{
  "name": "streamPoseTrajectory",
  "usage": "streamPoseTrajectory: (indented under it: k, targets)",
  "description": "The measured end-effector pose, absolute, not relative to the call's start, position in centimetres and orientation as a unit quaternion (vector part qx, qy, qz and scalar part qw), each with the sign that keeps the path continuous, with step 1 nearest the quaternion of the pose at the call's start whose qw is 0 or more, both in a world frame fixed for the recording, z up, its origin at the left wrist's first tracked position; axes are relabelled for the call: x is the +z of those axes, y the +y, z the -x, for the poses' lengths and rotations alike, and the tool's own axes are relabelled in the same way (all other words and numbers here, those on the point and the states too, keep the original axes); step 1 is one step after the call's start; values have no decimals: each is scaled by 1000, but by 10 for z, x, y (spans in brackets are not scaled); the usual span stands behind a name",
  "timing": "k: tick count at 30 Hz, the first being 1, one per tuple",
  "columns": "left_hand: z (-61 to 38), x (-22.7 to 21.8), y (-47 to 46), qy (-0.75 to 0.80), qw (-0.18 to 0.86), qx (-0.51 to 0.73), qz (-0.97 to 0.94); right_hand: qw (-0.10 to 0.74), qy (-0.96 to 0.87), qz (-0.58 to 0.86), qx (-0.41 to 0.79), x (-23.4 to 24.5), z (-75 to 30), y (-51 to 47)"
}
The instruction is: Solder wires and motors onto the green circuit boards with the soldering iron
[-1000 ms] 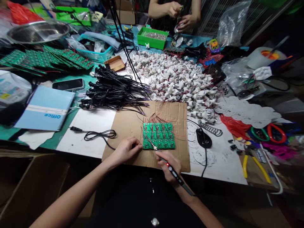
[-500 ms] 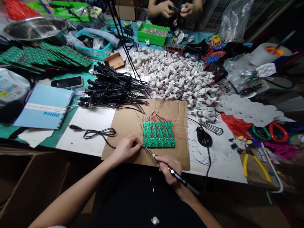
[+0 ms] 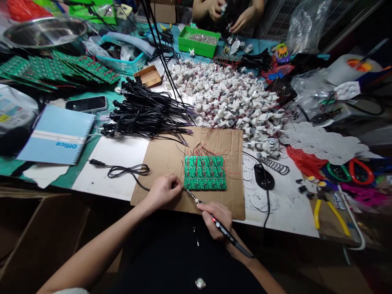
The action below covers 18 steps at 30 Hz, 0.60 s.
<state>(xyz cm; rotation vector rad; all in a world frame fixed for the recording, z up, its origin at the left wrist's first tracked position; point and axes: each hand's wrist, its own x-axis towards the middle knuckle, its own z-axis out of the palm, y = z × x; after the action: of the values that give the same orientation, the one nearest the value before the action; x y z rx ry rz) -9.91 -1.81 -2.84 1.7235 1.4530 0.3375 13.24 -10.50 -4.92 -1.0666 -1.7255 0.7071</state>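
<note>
A green circuit board panel (image 3: 205, 172) with red and black wires soldered on lies on a sheet of cardboard (image 3: 165, 163). My left hand (image 3: 163, 190) is pinched at the board's lower left corner; what it pinches is too small to make out. My right hand (image 3: 217, 218) grips a black soldering iron (image 3: 221, 229) like a pen, its red light on. The iron's tip (image 3: 187, 190) points at the board's lower left corner, right next to my left fingertips.
A bundle of black cables (image 3: 143, 116) and a heap of small white motors (image 3: 229, 100) lie behind the cardboard. A blue notebook (image 3: 56, 136), phone (image 3: 86, 103) and more green boards (image 3: 58, 69) sit left. Yellow-handled pliers (image 3: 329, 210) lie right. Another person's hands (image 3: 228, 14) work at the far side.
The soldering iron's tip has slid left and down, from over the board's lower edge to its lower left corner. My right hand drew back a little. My left hand has stayed put.
</note>
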Motion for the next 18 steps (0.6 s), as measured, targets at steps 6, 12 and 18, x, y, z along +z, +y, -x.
streamPoseTrajectory:
  k: [6, 12, 18]
  targets:
    - [99, -31, -19, 583, 421, 144, -680, 486, -664, 460, 333, -49, -134, -106]
    - [98, -32, -19, 592, 417, 140, -675, 483, -674, 450, 332, -50, -133, -104]
    - [97, -30, -19, 591, 420, 140, -674, 482, -691, 443, 306, -52, -131, -103]
